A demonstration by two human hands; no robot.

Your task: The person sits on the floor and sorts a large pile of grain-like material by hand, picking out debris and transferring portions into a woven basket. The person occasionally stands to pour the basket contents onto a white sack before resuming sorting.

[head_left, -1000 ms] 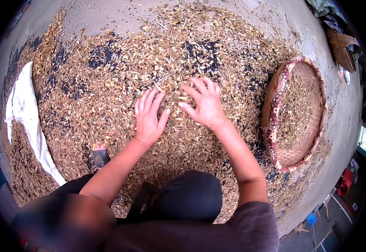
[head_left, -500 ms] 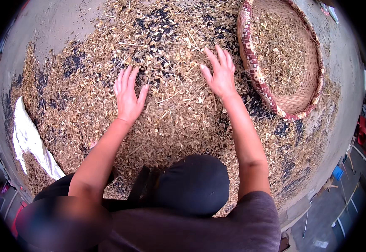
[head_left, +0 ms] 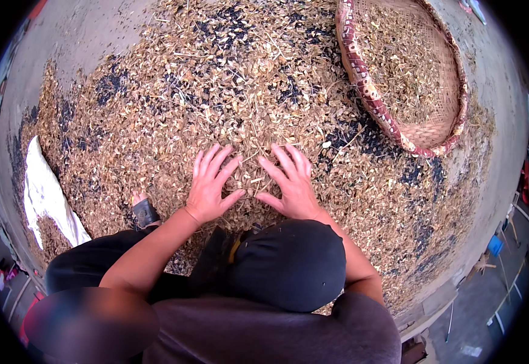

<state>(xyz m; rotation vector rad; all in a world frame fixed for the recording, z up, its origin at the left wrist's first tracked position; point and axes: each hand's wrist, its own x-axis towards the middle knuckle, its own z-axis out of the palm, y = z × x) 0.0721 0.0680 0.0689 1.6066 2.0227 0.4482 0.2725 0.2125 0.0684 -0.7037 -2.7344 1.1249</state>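
Observation:
Dry, tan husks (head_left: 155,130) with bits of stalk cover the ground in a wide layer, and small black seeds (head_left: 111,88) show through in dark patches. Both hands are low on this layer, close in front of my knee. The fingers of my left hand (head_left: 210,185) are spread and point away from me, touching the husks. Opposite it, my right hand (head_left: 293,187) lies with its fingers apart too, the thumbs a short gap from each other. A small heap of husks and stalks (head_left: 253,173) sits between the hands; neither hand grips anything.
At the far right a round woven basket (head_left: 437,130) with a cloth-wrapped rim holds more husks. A white sheet or sack (head_left: 46,191) lies at the left. My sandaled foot (head_left: 145,211) rests among the husks. Beyond the ground's right edge stands a blue container (head_left: 495,246).
Both hands have drawn back toward me and closer together, bringing husks between them. More black seeds show beside the basket where the right hand was.

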